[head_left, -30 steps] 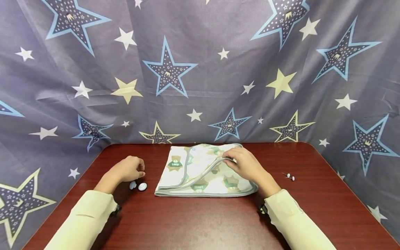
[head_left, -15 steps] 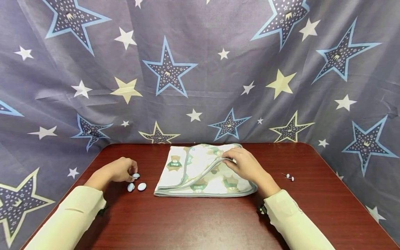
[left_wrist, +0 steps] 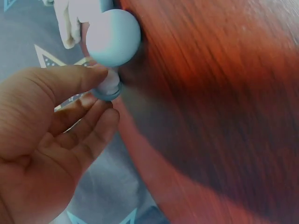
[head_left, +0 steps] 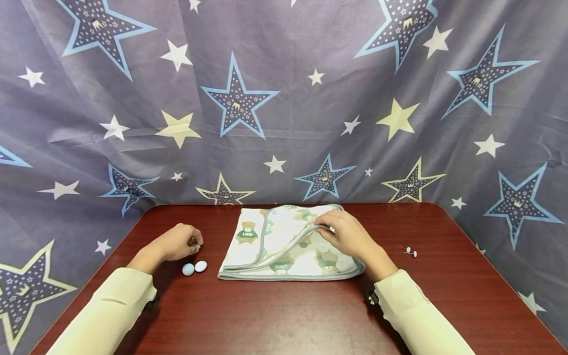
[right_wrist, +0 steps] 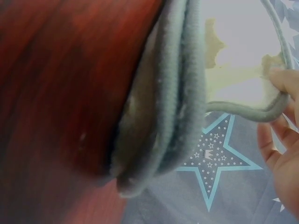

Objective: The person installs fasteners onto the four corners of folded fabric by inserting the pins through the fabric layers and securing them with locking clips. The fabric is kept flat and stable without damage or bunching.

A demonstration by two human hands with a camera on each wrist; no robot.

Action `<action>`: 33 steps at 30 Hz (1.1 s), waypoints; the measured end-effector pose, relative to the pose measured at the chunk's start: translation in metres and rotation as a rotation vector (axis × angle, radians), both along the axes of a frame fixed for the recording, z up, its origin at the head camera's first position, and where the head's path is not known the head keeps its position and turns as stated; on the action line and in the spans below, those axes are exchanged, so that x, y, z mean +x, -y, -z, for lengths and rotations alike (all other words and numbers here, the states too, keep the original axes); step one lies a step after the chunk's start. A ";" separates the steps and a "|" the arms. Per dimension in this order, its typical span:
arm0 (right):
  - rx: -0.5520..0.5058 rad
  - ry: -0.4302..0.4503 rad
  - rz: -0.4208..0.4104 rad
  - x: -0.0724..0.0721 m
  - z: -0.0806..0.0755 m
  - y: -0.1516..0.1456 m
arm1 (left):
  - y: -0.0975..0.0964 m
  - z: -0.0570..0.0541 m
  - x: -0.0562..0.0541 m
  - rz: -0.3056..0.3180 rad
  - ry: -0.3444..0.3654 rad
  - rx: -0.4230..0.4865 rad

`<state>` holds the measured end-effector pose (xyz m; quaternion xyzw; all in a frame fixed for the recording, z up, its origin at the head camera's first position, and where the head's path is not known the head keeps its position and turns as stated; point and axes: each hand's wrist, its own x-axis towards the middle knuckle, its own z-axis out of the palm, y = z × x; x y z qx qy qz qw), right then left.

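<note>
In the head view my left hand (head_left: 177, 242) is at the left of the table, thumb and fingers pinching a small round cap (left_wrist: 108, 87), pale blue with a white part, seen best in the left wrist view. Just below that hand lie two more smooth round caps, one pale blue (head_left: 188, 269) and one whiter (head_left: 201, 266). My right hand (head_left: 343, 231) pinches the grey-green bound edge of a folded baby blanket (head_left: 288, 246), white with printed bears. That edge is lifted a little, as the right wrist view shows, with the thumb on top and fingers beneath.
Two pins with white heads (head_left: 411, 251) lie on the right side of the dark red wooden table (head_left: 284, 315). A grey curtain (head_left: 284, 98) printed with stars hangs right behind the table's far edge.
My left hand reaches in among the caps and picks one, then moves slightly right with it. The pale blue cap on the table has turned over. My right hand keeps its grip on the blanket.
</note>
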<state>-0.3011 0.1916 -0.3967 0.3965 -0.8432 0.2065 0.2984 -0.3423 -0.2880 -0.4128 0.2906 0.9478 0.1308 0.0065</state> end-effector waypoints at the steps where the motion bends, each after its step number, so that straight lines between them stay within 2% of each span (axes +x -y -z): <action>1: 0.002 0.000 -0.001 0.000 0.000 0.000 | 0.000 0.001 -0.001 0.000 -0.003 0.001; 5: 0.012 0.010 0.000 0.000 -0.001 0.001 | -0.001 0.004 -0.003 -0.002 -0.028 0.001; 8: 0.018 0.020 0.007 -0.001 -0.001 0.001 | -0.002 0.005 -0.004 -0.033 -0.049 0.054; 12: 0.021 0.025 0.009 -0.001 -0.001 0.000 | -0.003 0.002 -0.005 -0.122 -0.044 0.191; 18: 0.017 0.029 0.008 0.000 -0.001 -0.001 | -0.012 -0.005 -0.009 -0.243 -0.025 0.331; 23: 0.016 0.030 0.009 0.000 0.000 -0.001 | -0.028 -0.007 -0.014 -0.298 0.006 0.451; 27: 0.020 0.031 0.011 -0.001 0.000 -0.001 | -0.046 -0.008 -0.017 -0.339 -0.018 0.533; 33: 0.030 0.032 0.015 0.000 0.000 -0.001 | -0.079 -0.009 -0.023 -0.319 -0.057 0.674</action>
